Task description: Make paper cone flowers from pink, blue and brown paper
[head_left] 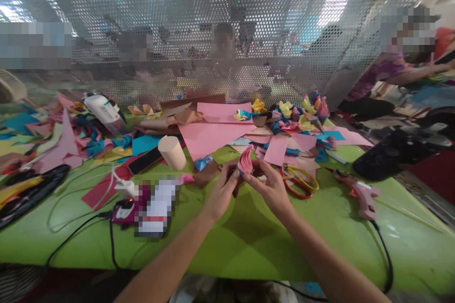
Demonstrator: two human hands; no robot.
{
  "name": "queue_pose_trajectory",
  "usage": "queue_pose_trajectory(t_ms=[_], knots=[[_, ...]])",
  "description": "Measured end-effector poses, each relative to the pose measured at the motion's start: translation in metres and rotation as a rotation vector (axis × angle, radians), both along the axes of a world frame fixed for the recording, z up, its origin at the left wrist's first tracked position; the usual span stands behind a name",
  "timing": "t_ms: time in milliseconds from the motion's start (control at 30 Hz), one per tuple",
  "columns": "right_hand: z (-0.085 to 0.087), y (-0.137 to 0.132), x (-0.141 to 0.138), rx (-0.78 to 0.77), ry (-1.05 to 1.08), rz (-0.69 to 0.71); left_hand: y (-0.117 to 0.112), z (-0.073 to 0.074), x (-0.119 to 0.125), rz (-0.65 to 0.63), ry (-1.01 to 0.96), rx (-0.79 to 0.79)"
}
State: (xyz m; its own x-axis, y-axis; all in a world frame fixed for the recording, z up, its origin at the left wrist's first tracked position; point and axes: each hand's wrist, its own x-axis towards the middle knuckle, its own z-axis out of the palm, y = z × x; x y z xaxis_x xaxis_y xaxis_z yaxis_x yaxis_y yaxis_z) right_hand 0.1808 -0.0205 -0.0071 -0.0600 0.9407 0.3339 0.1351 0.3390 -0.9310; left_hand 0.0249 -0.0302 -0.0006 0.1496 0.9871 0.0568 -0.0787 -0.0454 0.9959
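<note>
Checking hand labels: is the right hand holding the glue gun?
No, the right hand holds the pink folded paper, and the glue gun lies on the green table.

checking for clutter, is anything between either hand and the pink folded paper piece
Nothing visible is: the left hand and right hand both hold the pink folded paper piece. The glue gun lies apart, off to the right.

Smooth green desk (419, 251). Above centre: folded pink paper piece (246, 160) between bare hands (224, 187). Right: pink glue gun (366, 196). Left: cream hollow cylinder (172, 154); before it, leftward, purple power strip (121, 214). Behind desk: grey perforated panel (177, 19).
</note>
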Motion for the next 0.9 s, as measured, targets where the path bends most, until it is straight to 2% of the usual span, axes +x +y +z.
queue_pose_trajectory(t_ms=[133,267,433,667,900], knots=[[0.001,0.000,0.000,-0.018,0.017,-0.002,0.001,-0.003,0.000,-0.045,0.001,-0.007],[0.004,0.001,0.000,-0.059,0.069,0.007,0.005,-0.008,0.001,-0.055,-0.161,-0.131],[0.004,0.002,0.000,-0.057,0.051,-0.003,0.008,-0.012,0.003,-0.061,-0.270,-0.186],[0.002,0.003,0.002,-0.145,0.201,0.057,0.008,-0.005,0.004,-0.065,-0.374,-0.286],[0.001,0.003,-0.001,-0.130,0.179,0.036,0.006,-0.001,0.005,-0.060,-0.380,-0.304]])
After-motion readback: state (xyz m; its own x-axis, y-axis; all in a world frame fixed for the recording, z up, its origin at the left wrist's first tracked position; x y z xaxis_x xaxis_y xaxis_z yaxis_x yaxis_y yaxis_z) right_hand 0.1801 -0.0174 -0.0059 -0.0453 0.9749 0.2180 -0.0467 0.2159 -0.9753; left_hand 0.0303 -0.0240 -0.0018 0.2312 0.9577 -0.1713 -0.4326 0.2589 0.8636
